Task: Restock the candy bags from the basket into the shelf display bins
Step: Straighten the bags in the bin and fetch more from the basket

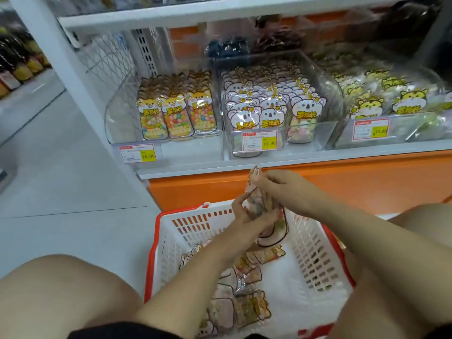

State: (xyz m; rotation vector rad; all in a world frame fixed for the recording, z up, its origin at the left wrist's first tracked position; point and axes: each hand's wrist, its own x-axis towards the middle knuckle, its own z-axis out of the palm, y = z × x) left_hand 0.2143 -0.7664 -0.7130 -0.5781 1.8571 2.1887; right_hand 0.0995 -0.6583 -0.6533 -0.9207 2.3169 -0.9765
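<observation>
- Left hand and right hand both grip bags over the basket, 6 o'clock.
- Best to match the print first, then stand them upright in the bins, 12 o'clock.

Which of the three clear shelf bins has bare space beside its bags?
The leftmost bin, with orange fox bags: its left part stands empty; the middle bin and right bin look full.

Basket: matt white slotted plastic, red rim. Candy bags: glossy clear film. Display bins: clear shiny plastic. Shelf, top of frame: smooth white painted metal.
</observation>
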